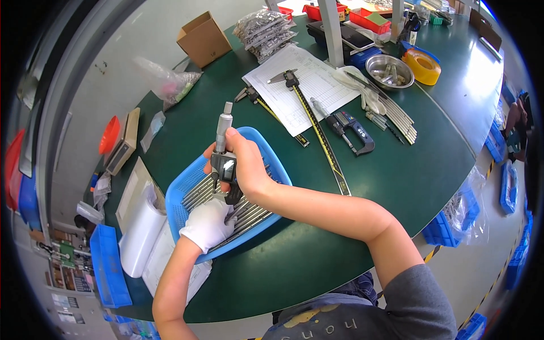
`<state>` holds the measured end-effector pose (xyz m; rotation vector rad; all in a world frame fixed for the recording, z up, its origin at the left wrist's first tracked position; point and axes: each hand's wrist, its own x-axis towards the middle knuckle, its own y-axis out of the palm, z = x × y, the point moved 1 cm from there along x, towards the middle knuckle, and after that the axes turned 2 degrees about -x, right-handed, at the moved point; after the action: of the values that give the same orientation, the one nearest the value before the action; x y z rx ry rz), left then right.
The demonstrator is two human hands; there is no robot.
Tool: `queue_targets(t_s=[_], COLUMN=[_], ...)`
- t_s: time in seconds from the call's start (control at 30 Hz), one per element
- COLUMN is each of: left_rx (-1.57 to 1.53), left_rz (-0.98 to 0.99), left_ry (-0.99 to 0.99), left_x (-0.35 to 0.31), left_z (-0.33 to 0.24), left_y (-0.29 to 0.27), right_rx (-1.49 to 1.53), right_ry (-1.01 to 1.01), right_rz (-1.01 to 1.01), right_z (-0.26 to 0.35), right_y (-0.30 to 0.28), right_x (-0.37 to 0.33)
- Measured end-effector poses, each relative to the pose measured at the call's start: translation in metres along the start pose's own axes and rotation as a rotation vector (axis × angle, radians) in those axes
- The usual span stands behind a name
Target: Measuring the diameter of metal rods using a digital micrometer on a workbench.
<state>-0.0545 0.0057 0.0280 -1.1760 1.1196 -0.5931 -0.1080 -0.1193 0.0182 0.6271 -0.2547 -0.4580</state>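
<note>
Lots of metal rods (252, 215) in a blue basket (177, 213). Clutching a micrometer (227, 165) in the right hand (247, 161); can't tell the gloved left hand (206, 224) grip, 7 o'clock from it.

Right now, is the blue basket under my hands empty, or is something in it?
The blue basket isn't empty: slim metal rods lie side by side inside, showing around your white-gloved left hand.
</note>
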Motion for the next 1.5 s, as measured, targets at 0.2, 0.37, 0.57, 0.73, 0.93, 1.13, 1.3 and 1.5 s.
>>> queue_targets(t_s=[0.2,0.37,0.57,0.73,0.93,1.13,1.3,1.5], left_rx=[-0.015,-0.154,-0.854,-1.670,-2.236,-2.269,-2.261,-2.225], left_rz=[-0.067,-0.104,-0.548,-1.126,-1.246,-1.003,-0.993,-0.988], left_ry=[0.076,0.026,-0.282,-0.188,-0.010,0.068,0.123,0.091], left_x=[-0.007,-0.006,-0.014,-0.026,-0.014,-0.016,-0.016,-0.015], left_z=[0.000,0.016,0.060,0.074,0.078,0.061,0.059,0.054], left_y=[0.001,0.012,-0.008,-0.012,0.017,0.025,0.022,0.021], right_rx=[0.003,0.121,0.228,0.171,-0.034,0.016,0.002,0.008], right_ry=[0.020,0.108,0.235,0.262,0.249,0.236,0.276,0.285], right_rz=[0.032,0.173,0.388,0.305,0.173,0.115,0.104,0.120], right_z=[0.003,0.002,0.003,0.009,0.001,0.003,0.006,0.006], right_y=[-0.002,0.001,-0.001,0.003,0.004,-0.002,0.000,-0.002], right_x=[-0.001,-0.001,-0.003,-0.005,-0.006,-0.003,-0.003,-0.003])
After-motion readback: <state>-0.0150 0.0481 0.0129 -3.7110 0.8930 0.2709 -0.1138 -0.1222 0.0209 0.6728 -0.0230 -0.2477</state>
